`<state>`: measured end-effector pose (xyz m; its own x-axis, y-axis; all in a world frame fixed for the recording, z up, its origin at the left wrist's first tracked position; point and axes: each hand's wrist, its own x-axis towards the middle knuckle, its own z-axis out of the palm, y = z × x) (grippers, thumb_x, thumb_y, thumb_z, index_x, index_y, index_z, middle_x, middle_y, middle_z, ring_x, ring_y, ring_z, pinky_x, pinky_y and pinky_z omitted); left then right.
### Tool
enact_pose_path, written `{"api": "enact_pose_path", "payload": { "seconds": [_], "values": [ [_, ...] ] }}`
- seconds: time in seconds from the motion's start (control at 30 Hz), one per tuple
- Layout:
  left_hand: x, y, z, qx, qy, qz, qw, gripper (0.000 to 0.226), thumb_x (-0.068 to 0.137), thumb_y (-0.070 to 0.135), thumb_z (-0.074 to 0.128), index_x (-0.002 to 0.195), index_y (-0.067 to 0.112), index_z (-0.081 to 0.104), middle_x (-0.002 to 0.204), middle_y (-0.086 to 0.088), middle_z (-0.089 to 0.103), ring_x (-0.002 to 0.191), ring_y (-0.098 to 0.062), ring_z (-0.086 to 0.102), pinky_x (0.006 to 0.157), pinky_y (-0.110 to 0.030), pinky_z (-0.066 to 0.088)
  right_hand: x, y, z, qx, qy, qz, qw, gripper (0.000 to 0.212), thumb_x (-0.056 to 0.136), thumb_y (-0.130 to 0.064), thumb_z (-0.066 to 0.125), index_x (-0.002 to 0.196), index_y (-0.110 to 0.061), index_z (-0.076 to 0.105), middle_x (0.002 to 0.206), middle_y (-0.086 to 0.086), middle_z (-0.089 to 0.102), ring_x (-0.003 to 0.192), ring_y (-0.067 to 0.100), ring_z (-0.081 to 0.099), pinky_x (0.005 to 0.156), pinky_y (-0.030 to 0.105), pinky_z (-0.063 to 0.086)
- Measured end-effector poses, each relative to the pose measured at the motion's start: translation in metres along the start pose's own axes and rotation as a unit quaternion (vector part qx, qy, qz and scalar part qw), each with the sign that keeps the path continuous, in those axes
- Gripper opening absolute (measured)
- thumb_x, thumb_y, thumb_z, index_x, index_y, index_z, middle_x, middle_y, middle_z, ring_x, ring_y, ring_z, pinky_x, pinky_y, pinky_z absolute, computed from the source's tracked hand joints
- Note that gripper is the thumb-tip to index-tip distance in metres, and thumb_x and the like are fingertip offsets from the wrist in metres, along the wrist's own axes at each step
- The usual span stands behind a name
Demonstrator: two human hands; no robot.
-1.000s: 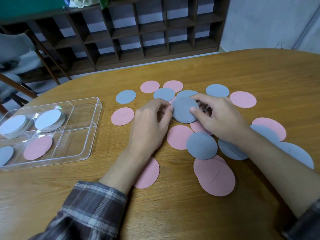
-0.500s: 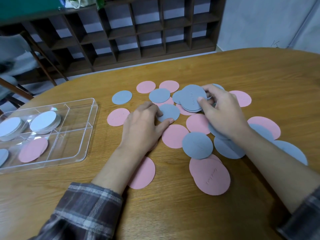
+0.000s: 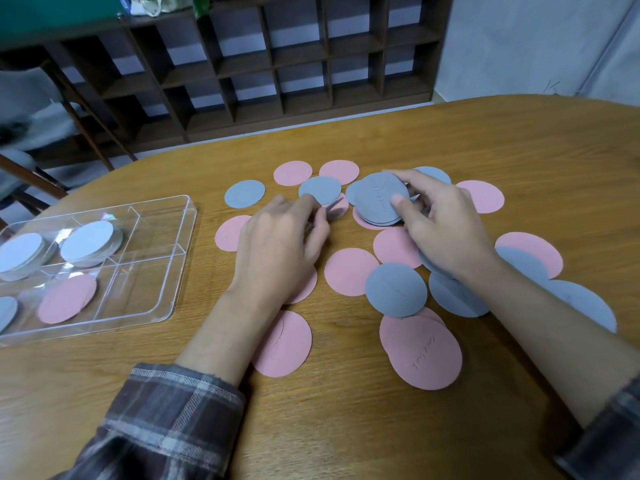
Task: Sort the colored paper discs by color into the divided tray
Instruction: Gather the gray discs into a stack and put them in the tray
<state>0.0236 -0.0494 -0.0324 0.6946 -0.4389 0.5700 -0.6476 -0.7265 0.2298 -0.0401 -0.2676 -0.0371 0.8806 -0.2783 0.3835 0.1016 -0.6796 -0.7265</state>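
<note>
Pink and blue-grey paper discs lie scattered on the wooden table [image 3: 519,140]. My right hand [image 3: 445,233] is shut on a small stack of blue discs [image 3: 379,199], held tilted just above the table. My left hand [image 3: 282,244] pinches the edge of one blue disc [image 3: 333,210], which is tipped up and blurred. A clear divided tray [image 3: 180,258] sits at the left. Its back compartments hold two stacks of blue discs [image 3: 90,239]; a front compartment holds a pink disc [image 3: 67,297]. The right-hand compartments look empty.
Loose discs surround both hands: pink disc [image 3: 349,271], blue disc [image 3: 396,289], overlapping pink discs [image 3: 424,351], blue disc [image 3: 244,193], pink disc [image 3: 481,195]. A dark cubby shelf [image 3: 277,64] stands beyond the table's far edge, with a chair [image 3: 31,109] at left.
My right hand carried the blue stack away from my left hand, toward the back right. My left hand went onto a single blue disc and tipped it up off the table.
</note>
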Motion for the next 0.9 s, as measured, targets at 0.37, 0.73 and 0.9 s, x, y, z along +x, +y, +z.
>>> {"api": "enact_pose_path", "payload": {
  "seconds": [0.37, 0.73, 0.9],
  "values": [
    [-0.002, 0.003, 0.010, -0.149, 0.012, 0.004, 0.989, 0.015, 0.107, 0.018, 0.054, 0.099, 0.010, 0.064, 0.086, 0.001, 0.067, 0.074, -0.014, 0.055, 0.068, -0.027, 0.040, -0.005, -0.008, 0.002, 0.053, -0.066, -0.031, 0.996, 0.040, 0.103, -0.005, 0.049, 0.130, -0.026, 0.070, 0.068, -0.010, 0.066, 0.070, 0.016, 0.063, 0.074, 0.035, 0.052],
    [-0.005, 0.010, 0.011, -0.192, 0.014, -0.067, 0.979, 0.027, 0.102, 0.032, 0.064, 0.083, 0.014, 0.059, 0.067, 0.008, 0.063, 0.058, -0.010, 0.058, 0.057, -0.039, 0.049, -0.005, -0.010, 0.004, -0.020, -0.108, -0.088, 0.990, 0.033, 0.099, -0.014, 0.065, 0.131, -0.021, 0.068, 0.086, 0.003, 0.071, 0.078, 0.017, 0.060, 0.074, 0.026, 0.044],
    [-0.007, 0.016, 0.004, -0.212, -0.035, -0.012, 0.977, 0.027, 0.092, 0.042, 0.076, 0.088, 0.020, 0.061, 0.077, 0.012, 0.058, 0.069, -0.006, 0.054, 0.061, -0.029, 0.044, -0.003, -0.004, 0.001, -0.014, -0.066, -0.071, 0.995, 0.029, 0.099, -0.009, 0.061, 0.126, -0.016, 0.069, 0.096, 0.003, 0.074, 0.083, 0.018, 0.063, 0.079, 0.031, 0.047]
  ]
}}
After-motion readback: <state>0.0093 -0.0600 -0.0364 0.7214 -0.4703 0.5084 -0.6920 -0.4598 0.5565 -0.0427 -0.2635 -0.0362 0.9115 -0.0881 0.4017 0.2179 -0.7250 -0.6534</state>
